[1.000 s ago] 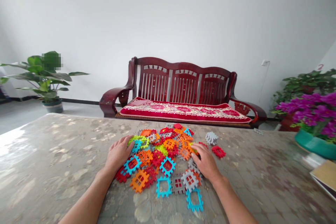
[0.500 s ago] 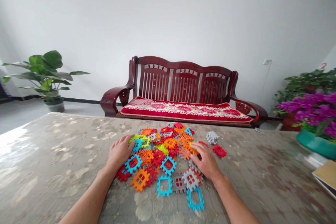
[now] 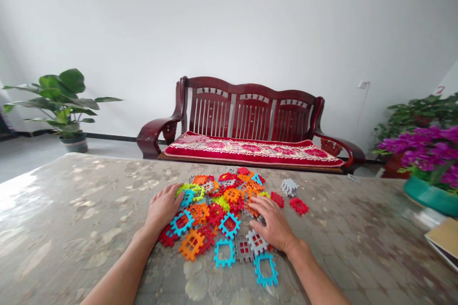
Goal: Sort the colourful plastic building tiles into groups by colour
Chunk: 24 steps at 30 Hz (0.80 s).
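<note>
A loose pile of plastic interlocking building pieces with toothed edges, in red, orange, blue, grey and lime, covers the middle of the table. My left hand [image 3: 163, 207] lies flat at the pile's left side, its fingertips beside a lime piece [image 3: 196, 192] and a blue piece [image 3: 187, 198]. Over the right side rests my right hand [image 3: 271, 223], fingers spread, covering part of an orange piece. Just below it are a grey window piece [image 3: 256, 242] and a blue frame piece [image 3: 265, 269]. Neither hand grasps anything that I can see.
The table [image 3: 89, 228] has a patterned cover. Right of the pile lie a grey stack of pieces [image 3: 289, 187] and a red piece [image 3: 298, 206]. A teal flower pot [image 3: 429, 198] and a box-like item [image 3: 445, 238] stand at the right edge. Behind is a wooden bench [image 3: 252, 109].
My right hand has shifted slightly left and nearer to me across the pile, uncovering a red piece behind it. The grey window piece has moved slightly left. My left hand stays put.
</note>
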### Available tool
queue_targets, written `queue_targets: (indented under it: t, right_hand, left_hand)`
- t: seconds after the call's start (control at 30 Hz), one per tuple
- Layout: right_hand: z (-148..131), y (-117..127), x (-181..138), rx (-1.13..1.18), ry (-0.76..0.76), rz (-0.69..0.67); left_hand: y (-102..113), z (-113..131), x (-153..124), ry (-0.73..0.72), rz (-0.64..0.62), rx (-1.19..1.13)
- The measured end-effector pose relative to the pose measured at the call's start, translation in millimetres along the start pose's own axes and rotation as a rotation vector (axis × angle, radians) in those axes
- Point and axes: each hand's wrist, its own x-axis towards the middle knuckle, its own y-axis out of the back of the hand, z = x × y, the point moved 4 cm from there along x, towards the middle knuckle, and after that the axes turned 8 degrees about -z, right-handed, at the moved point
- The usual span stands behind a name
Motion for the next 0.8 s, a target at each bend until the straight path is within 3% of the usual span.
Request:
queue_targets:
  t: [0.37, 0.5, 0.67, 0.8]
  right_hand:
    - [22.9, 2.6, -1.2, -0.026, -0.137, 0.192]
    - [21.3, 10.3, -4.5, -0.02, -0.11, 0.251]
    - [-6.0, 11.6, -2.8, 0.021, 0.087, 0.088]
    - [-21.2, 1.0, 0.5, -0.022, 0.096, -0.063]
  left_hand:
    - [5.0, 4.6, -2.8, 0.0, -0.002, -0.019]
    - [7.4, 6.7, -4.1, 0.0, 0.017, -0.006]
    - [6.2, 6.0, -3.4, -0.002, 0.014, -0.001]
    - [5.1, 4.8, -2.8, -0.004, 0.009, -0.008]
